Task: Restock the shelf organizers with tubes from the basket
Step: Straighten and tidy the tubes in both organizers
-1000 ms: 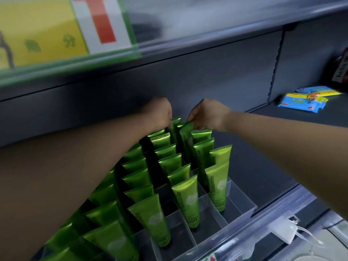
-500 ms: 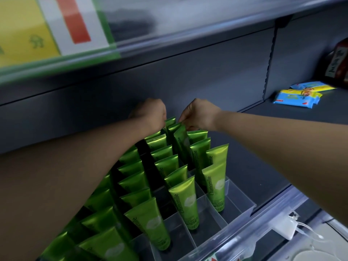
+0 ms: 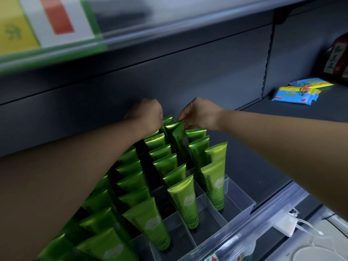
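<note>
Right hand [image 3: 200, 114] pinches top of far tube [image 3: 178, 138]; left hand [image 3: 147, 114] curled beside it, grip unclear. Organizer [image 3: 249, 206] mostly filled; near right slots [image 3: 211, 223] vacant.

Empty front organizer [image 3: 237, 198] slots; tubes [image 3: 165, 162] behind.

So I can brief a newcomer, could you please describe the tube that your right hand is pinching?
On the grey shelf, look in the clear organizer full of green tubes. Near its back, the right hand pinches the tilted tube by its crimped top. Its neighbours stand in straight rows; this one leans askew.
</note>
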Available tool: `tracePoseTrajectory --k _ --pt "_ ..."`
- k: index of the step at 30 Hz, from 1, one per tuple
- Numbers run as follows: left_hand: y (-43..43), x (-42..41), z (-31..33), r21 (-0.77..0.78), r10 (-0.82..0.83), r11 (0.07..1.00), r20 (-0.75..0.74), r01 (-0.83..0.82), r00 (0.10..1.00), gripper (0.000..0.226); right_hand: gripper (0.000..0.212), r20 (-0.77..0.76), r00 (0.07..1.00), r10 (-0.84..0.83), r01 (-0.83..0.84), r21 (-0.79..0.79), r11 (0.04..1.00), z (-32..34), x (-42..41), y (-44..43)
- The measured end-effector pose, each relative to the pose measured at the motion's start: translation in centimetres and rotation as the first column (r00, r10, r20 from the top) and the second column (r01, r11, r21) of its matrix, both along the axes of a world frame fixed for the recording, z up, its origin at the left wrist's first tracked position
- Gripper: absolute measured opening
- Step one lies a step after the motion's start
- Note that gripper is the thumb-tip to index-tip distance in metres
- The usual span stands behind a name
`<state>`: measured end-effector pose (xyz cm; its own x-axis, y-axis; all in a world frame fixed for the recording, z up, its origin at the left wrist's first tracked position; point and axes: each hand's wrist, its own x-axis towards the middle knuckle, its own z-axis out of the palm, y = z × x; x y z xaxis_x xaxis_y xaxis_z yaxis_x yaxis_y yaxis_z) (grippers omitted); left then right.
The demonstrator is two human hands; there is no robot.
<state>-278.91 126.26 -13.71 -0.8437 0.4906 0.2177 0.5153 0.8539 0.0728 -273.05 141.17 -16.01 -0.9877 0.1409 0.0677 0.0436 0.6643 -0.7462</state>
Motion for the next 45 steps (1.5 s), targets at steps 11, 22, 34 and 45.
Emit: tracePoseTrajectory --k 11,22,34,45 --pt "0.0 0.0 0.5 0.019 -0.02 1.0 0.027 0.019 0.999 0.01 0.02 0.03 1.0 -0.007 0.009 -0.049 0.999 0.8 1.2 0.9" --pt "0.3 1.7 1.1 0.117 -0.211 0.969 -0.061 0.217 0.976 0.009 0.019 0.021 0.999 -0.04 0.039 0.047 0.998 1.2 1.9 0.6" --pt "0.9 1.5 0.3 -0.039 -0.157 0.987 -0.046 0.156 0.987 0.012 0.024 0.078 0.997 -0.018 0.007 0.143 0.99 2.2 3.7 0.8" --pt "0.7 1.6 0.4 -0.066 -0.14 0.988 -0.065 0.136 0.988 0.012 0.017 0.043 0.999 0.016 -0.021 0.114 0.993 2.2 4.3 0.9"
